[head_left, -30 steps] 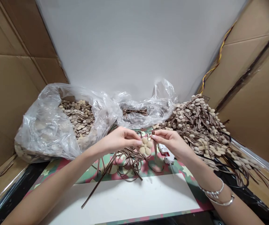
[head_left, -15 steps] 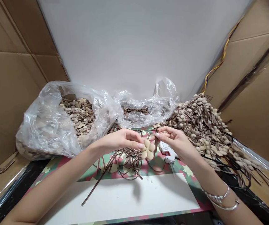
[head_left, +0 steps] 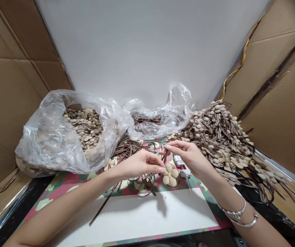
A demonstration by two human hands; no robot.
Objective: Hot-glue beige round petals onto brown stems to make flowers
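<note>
Left hand (head_left: 147,164) pinching 1 flower (head_left: 170,175), right hand (head_left: 188,157) pinching 1 ribbon (head_left: 165,157), 1 glue gun (head_left: 185,172)

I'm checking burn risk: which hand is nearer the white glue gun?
Right. The right hand appears close beside the glue gun; the left hand is farther off to its left, pinching the flower.

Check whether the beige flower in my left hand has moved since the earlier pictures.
Yes. Judged against the white glue gun, the beige flower has shifted right and lower in the view, closer to the gun.
</note>
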